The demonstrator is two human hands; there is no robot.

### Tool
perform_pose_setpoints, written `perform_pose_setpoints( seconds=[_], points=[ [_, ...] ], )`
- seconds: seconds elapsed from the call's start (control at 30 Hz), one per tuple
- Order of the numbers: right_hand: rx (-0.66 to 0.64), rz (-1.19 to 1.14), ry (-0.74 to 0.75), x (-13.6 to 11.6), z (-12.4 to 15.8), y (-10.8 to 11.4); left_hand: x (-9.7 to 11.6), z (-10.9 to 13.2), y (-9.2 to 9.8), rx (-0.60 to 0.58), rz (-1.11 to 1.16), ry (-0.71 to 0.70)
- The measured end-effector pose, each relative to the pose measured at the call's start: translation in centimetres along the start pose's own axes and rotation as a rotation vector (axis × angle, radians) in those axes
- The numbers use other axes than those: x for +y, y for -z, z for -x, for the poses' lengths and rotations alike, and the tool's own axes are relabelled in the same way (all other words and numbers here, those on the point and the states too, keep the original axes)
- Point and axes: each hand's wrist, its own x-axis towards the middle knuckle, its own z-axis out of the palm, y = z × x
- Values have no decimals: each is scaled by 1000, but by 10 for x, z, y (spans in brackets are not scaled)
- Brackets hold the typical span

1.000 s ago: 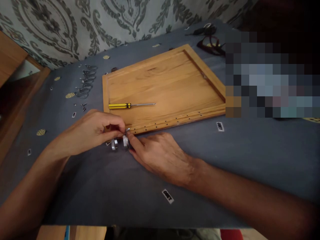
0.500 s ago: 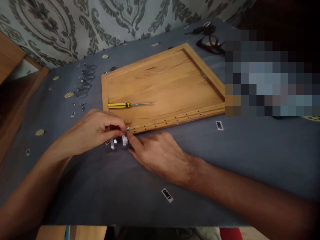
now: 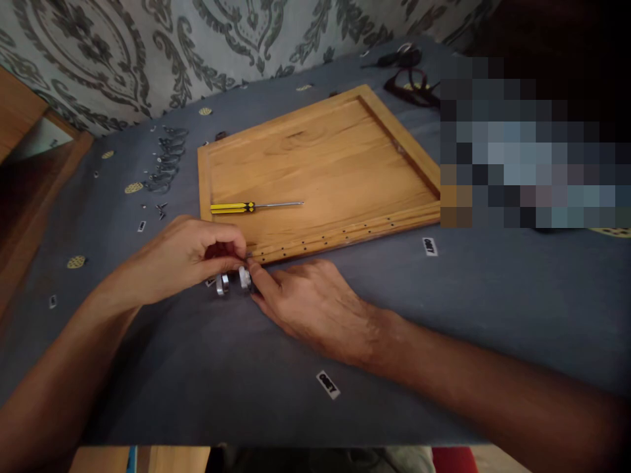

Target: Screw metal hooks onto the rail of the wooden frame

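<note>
A framed wooden panel [image 3: 315, 157] lies on the cloth-covered table, with small dark holes along its near edge. At its near left corner, my left hand [image 3: 185, 259] has thumb and forefinger pinched together; whatever they hold is too small to make out. My right hand [image 3: 315, 295] rests palm down against the near edge, its fingertips closed on a silver metal hook [image 3: 244, 277]. Just left of that, a second metal hook [image 3: 223, 284] hangs at the same edge. A yellow and black screwdriver [image 3: 231, 207] lies on the panel, its shaft pointing right.
Several more metal hooks [image 3: 170, 157] lie in a row left of the panel. Nearer to me are a few loose screws [image 3: 161, 211]. A dark object with a cord [image 3: 414, 85] lies behind the panel at the right. Wooden furniture [image 3: 44, 197] stands at the left edge.
Both hands keep almost the same place at the corner. My left fingertips have shifted very slightly at the hook. The whole view has drifted a little; the screwdriver and panel stay put.
</note>
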Motion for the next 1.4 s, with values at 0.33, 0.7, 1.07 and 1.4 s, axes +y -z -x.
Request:
perform_pose_setpoints(
  seconds=[0.33,0.7,1.07,1.4],
  points=[
    [-21,-26,-2,0,1,1,0,2,4,-51,19,-18],
    [-19,5,-13,0,0,0,-1,4,7,15,86,52],
    [-27,-3,-16,-1,1,2,-1,-2,2,-42,64,-6],
    [-55,12,-18,0,0,4,-3,-3,0,-63,115,-40]
  ],
)
